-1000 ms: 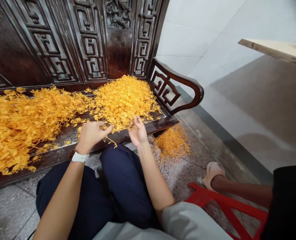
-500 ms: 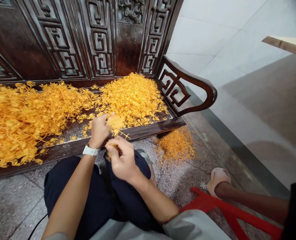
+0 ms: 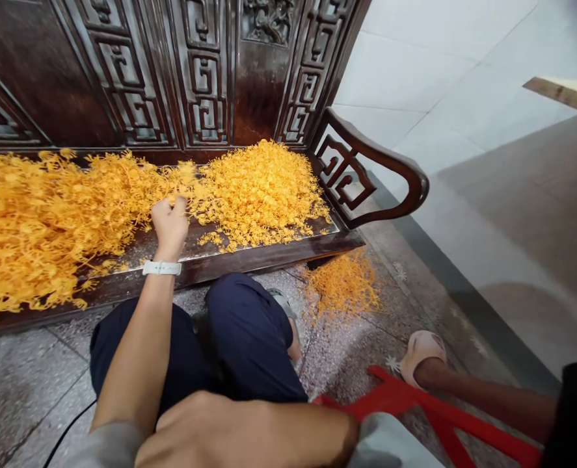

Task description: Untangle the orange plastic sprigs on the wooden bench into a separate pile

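On the wooden bench seat lie heaps of small yellow-orange plastic pieces with finger-like prongs: a long tangled heap (image 3: 49, 227) at the left and a denser mound (image 3: 263, 192) at the right. Between the two, my left hand (image 3: 170, 224), with a white band on the wrist, is closed at the edge of the left heap. A blurred yellow plastic piece (image 3: 187, 171) shows just above its fingers and appears gripped by it. My right hand (image 3: 203, 422) is drawn back low, close to my body. Its fingers are hidden from view.
The dark carved bench (image 3: 268, 252) has a curved armrest (image 3: 410, 185) at its right end. Thin orange stems (image 3: 344, 286) lie piled on the floor below. A red stool (image 3: 390, 396) and another person's foot in a pale shoe (image 3: 422, 354) are at the right.
My left hand has moved left and farther onto the seat, towards the long heap. My right hand has left the front of the bench and come back towards my body.
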Demonstrator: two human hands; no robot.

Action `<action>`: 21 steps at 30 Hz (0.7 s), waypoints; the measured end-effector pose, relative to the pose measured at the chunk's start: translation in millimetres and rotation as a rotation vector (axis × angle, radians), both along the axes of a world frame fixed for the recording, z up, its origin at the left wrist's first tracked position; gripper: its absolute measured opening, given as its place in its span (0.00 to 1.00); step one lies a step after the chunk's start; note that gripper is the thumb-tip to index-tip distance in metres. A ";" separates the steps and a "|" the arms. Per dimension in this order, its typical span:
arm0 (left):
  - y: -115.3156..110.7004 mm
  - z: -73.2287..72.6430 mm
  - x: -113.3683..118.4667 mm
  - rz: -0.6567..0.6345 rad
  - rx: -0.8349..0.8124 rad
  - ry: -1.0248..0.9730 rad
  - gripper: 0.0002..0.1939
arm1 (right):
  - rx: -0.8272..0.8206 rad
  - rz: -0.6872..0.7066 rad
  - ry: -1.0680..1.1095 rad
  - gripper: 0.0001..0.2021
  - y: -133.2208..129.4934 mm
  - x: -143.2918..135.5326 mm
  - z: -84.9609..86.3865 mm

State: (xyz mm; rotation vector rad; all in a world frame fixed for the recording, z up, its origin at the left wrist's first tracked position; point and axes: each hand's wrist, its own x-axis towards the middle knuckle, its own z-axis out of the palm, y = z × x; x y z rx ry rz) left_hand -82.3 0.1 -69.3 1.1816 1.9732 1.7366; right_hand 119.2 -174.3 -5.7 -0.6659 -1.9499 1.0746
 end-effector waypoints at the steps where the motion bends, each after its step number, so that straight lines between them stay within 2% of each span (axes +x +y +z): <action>1: 3.8 -0.4 -2.4 -0.005 0.032 -0.051 0.26 | 0.013 0.004 -0.011 0.21 6.6 5.5 0.8; 4: 4.7 -1.8 4.4 -0.046 0.029 -0.163 0.25 | -0.016 0.041 -0.029 0.23 37.5 31.5 0.6; 6: 0.5 -4.1 14.0 -0.050 -0.021 -0.204 0.22 | -0.099 0.139 0.014 0.24 63.6 49.2 -1.8; 8: -3.1 -6.2 21.6 -0.056 -0.048 -0.221 0.20 | -0.214 0.259 0.215 0.25 94.1 59.7 -5.5; 9: -4.5 -6.6 23.9 -0.070 -0.044 -0.210 0.19 | -0.295 0.274 0.379 0.25 110.9 61.2 -7.7; 11: -7.0 -5.8 25.8 -0.120 -0.024 -0.169 0.19 | -0.533 0.181 0.757 0.22 145.4 58.1 -13.4; 13: -10.4 -3.2 25.7 -0.179 -0.013 -0.126 0.20 | -0.841 -0.039 1.031 0.15 175.6 50.4 -21.7; 14: -12.5 -1.7 25.5 -0.208 -0.012 -0.112 0.19 | -0.982 -0.144 1.094 0.12 186.7 46.3 -27.0; 16: -16.9 1.1 25.8 -0.252 -0.021 -0.098 0.20 | -1.163 -0.283 1.134 0.10 198.1 38.8 -39.4; 17: -18.8 2.3 26.6 -0.275 -0.030 -0.094 0.20 | -1.209 -0.305 1.118 0.10 198.3 35.4 -46.0; 21: -23.2 7.6 33.8 -0.343 -0.007 -0.142 0.22 | -1.297 -0.191 0.891 0.08 176.8 19.8 -66.3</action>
